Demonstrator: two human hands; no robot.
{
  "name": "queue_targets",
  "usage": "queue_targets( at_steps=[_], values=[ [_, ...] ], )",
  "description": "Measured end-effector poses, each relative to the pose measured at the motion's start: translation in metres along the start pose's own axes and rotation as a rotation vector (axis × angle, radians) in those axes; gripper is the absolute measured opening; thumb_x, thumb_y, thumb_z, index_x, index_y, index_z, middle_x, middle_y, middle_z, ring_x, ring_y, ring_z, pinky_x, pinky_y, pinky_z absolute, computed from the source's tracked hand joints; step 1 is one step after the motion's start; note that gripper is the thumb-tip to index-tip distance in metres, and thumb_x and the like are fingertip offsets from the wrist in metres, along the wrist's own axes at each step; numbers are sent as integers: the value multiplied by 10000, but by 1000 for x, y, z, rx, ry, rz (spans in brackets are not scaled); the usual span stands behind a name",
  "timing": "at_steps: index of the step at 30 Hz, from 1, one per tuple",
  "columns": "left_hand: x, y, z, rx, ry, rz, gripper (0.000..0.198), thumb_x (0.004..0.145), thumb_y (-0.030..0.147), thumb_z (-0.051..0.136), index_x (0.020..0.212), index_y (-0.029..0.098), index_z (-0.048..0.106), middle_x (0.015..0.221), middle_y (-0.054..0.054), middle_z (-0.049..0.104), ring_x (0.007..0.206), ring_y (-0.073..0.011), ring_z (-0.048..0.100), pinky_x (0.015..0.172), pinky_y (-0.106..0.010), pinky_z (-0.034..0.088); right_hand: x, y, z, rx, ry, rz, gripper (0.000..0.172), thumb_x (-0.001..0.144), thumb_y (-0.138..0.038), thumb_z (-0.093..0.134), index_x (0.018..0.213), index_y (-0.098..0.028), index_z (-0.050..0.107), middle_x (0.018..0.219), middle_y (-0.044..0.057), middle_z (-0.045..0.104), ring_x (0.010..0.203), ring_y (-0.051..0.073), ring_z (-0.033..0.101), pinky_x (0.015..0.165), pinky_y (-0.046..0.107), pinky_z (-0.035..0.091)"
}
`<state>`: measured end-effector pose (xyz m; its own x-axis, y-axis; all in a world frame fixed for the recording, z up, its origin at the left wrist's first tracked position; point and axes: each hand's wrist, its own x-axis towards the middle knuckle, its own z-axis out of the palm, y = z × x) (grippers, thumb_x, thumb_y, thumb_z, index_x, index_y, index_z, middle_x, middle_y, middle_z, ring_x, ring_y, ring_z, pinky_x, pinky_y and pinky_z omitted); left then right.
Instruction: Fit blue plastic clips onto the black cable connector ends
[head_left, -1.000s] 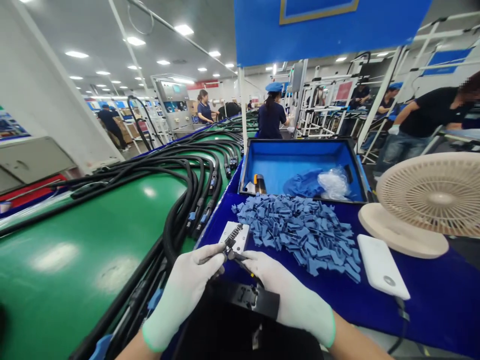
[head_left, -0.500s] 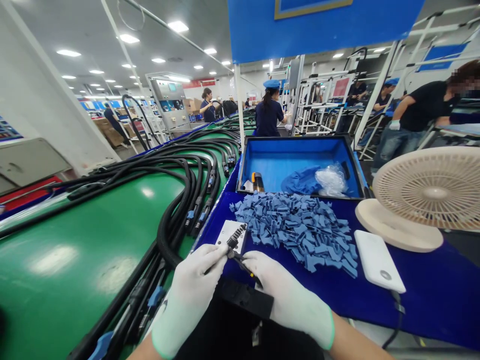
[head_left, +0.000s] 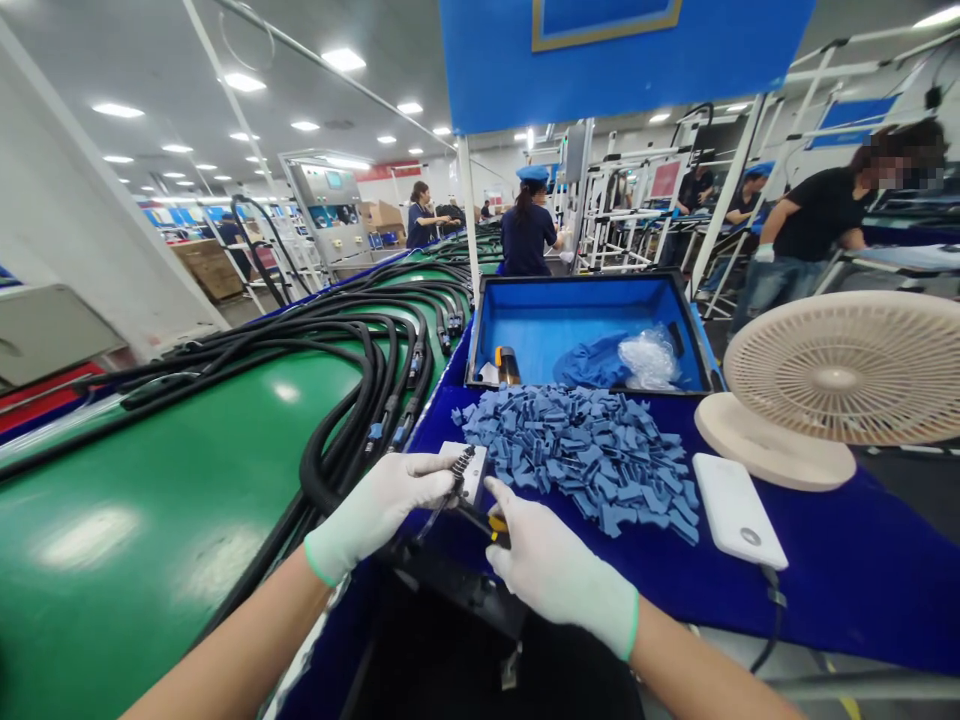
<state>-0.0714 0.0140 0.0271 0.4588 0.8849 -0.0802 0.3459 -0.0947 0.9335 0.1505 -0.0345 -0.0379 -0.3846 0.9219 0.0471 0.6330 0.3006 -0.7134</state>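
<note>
My left hand, in a white glove, pinches a black ribbed connector between thumb and fingers. My right hand, gloved too, is closed around a slim tool with a black-and-yellow handle. The tool's dark front part reaches the lower end of the connector; its tip is too small to make out. Just behind the connector, a white block lies on the blue table cover. Beneath both hands is a dark, blurred box-like part. To the right spreads a pile of blue plastic clips.
Black sleeved cables run along the green bench on my left. A blue tray stands behind the clips. A beige fan and a white power bank with a cord are on the right. Several people work farther back.
Both hands have moved slightly up with the connector and the tool. My left forearm now reaches in from lower left, covering cables seen before. The whole view has shifted a little.
</note>
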Motion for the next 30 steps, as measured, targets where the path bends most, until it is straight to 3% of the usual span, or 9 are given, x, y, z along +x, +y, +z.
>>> queue_targets(
  at_steps=[3,6,11,16,19,24,30],
  values=[
    [-4,3,0,196,47,-27,430,896,436,656,1265,235,748,1083,-15,774,969,-278,688,920,-355,525,3,3,0,-70,-48,3,289,868,-274,604,1143,-199,655,961,78,734,841,222,674,744,303,417],
    [-6,3,3,260,89,-48,433,890,422,647,1267,234,748,1055,-1,782,945,-278,695,874,-342,535,9,9,7,-141,-11,-11,121,844,-228,597,950,-209,652,857,36,720,746,186,643,675,284,363],
    [-2,6,7,287,132,-29,395,882,398,647,1232,258,767,1167,14,769,1099,-294,690,989,-342,516,17,14,19,-204,23,-32,115,829,-174,578,911,-207,651,823,25,717,738,178,647,665,279,346],
    [2,8,4,310,132,19,416,858,416,687,1233,255,768,1266,-16,734,1216,-331,647,1089,-373,470,8,12,8,-227,40,-86,228,884,-178,541,1064,-221,673,956,50,743,846,209,681,736,293,402],
    [1,0,1,201,163,20,430,914,462,628,1242,215,758,1182,-63,762,1117,-329,686,988,-390,531,1,19,-2,-291,6,-147,364,893,-82,483,1194,-197,653,1050,83,730,951,215,674,837,297,426],
    [-1,-17,-3,-143,176,-95,492,908,529,655,1206,147,739,1043,-134,755,941,-279,707,775,-346,591,2,44,3,-574,82,-49,481,883,-33,480,1346,-119,578,1061,136,688,957,268,632,867,376,440],
    [-4,-14,4,-338,229,-110,599,812,501,767,1298,161,678,1189,-169,724,1028,-315,717,867,-412,608,3,56,9,-628,194,-99,202,935,-225,604,1124,-185,665,1032,111,653,997,290,574,860,422,433]
  ],
)
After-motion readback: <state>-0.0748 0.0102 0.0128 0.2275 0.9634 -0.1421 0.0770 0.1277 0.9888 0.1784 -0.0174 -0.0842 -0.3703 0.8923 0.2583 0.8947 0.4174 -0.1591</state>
